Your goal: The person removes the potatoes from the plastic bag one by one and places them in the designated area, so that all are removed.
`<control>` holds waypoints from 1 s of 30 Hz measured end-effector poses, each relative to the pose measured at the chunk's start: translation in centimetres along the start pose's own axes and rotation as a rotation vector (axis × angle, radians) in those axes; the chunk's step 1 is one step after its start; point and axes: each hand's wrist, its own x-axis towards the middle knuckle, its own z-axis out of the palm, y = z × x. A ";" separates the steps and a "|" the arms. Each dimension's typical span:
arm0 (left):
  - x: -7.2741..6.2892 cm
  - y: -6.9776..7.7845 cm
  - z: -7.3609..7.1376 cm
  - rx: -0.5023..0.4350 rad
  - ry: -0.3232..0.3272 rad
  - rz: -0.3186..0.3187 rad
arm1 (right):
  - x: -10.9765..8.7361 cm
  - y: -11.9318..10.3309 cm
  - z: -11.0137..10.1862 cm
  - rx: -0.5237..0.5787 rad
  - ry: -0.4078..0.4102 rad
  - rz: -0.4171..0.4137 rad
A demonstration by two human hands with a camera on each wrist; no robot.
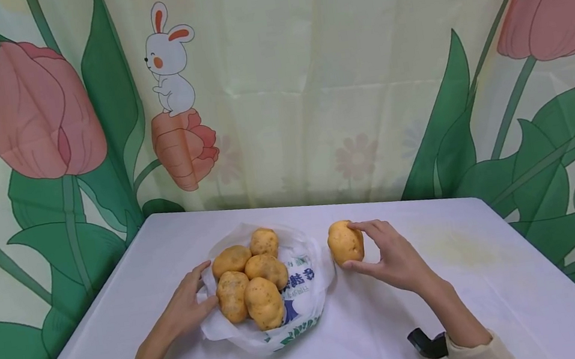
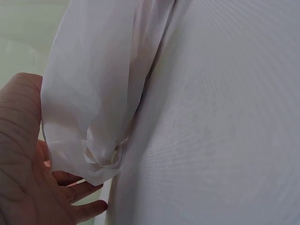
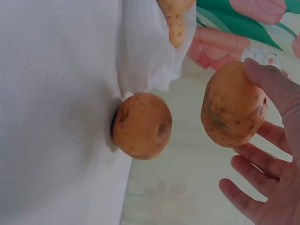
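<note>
At the table's right-centre, my right hand (image 1: 396,259) holds a yellow-brown potato (image 1: 347,244) between thumb and fingers. The right wrist view shows this held potato (image 3: 232,105) raised off the table, with a second potato (image 3: 143,125) standing on the cloth beside the bag. In the head view the second one seems mostly hidden behind the held one. Several potatoes (image 1: 264,304) lie in a white plastic bag (image 1: 305,310) with its rim spread wide. My left hand (image 1: 186,302) touches the bag's left side, fingers loosely extended; the left wrist view shows bag film (image 2: 93,93) beside them.
A white cloth covers the table (image 1: 384,336), with a faint yellowish stain (image 1: 460,247) at right. Behind the far edge hangs a curtain (image 1: 275,84) printed with tulips and a rabbit. Black wrist devices (image 1: 429,344) sit on both forearms.
</note>
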 end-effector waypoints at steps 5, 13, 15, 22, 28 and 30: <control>0.0 0.0 0.0 -0.005 0.003 0.002 | 0.1 0.8 -0.4 -0.004 0.020 -0.014; 0.0 0.1 0.0 -0.010 -0.002 0.000 | -0.1 2.1 -0.7 -0.001 0.019 0.015; 0.0 0.1 0.0 -0.008 0.000 0.000 | -0.1 2.4 -0.7 -0.001 0.018 0.019; 0.0 0.1 0.1 0.002 -0.004 -0.010 | -0.2 3.5 -0.8 -0.002 0.012 0.052; 0.0 0.2 0.1 -0.002 -0.004 -0.010 | -0.4 4.5 -0.8 -0.006 0.000 0.083; 0.0 0.2 0.1 -0.006 -0.005 -0.012 | -0.4 4.8 -0.8 -0.005 -0.003 0.089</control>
